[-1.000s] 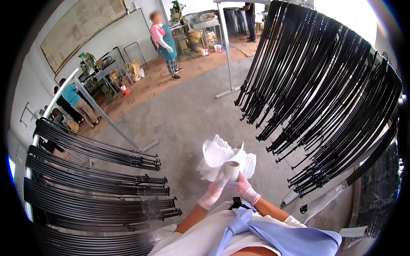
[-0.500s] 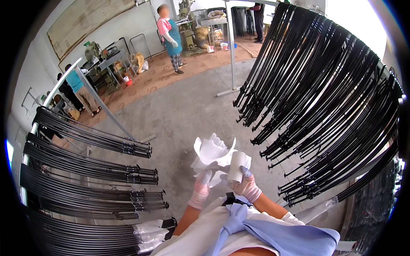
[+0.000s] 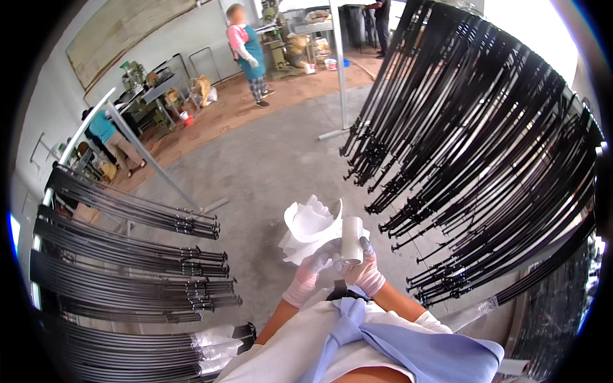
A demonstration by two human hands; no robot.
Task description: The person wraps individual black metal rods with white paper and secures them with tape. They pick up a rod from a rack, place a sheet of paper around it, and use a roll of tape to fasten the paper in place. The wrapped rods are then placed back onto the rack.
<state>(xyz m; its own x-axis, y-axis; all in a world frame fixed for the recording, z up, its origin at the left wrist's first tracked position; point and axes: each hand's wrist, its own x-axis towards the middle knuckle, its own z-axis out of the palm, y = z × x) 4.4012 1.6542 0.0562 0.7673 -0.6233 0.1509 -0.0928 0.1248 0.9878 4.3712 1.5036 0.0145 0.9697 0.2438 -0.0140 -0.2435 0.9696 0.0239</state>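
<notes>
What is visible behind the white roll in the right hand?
Thin white sheets show past the left edge of the white roll, with grey floor beyond; whatever lies directly behind it is covered.

off-white roll, plain white sheets, pink-and-white stripy glove cuffs, greyish fingertips, periwinkle sash, super black rods, co-worker's teal apron, kinda checked trousers

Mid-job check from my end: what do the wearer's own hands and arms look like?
The left hand and right hand both wear gloves, greyish over the fingers, with pink-and-white, banded-looking cuffs. Beyond the cuffs the forearms are bare, and a white sleeve shows on the right arm. Finer markings are too small to tell.
</notes>
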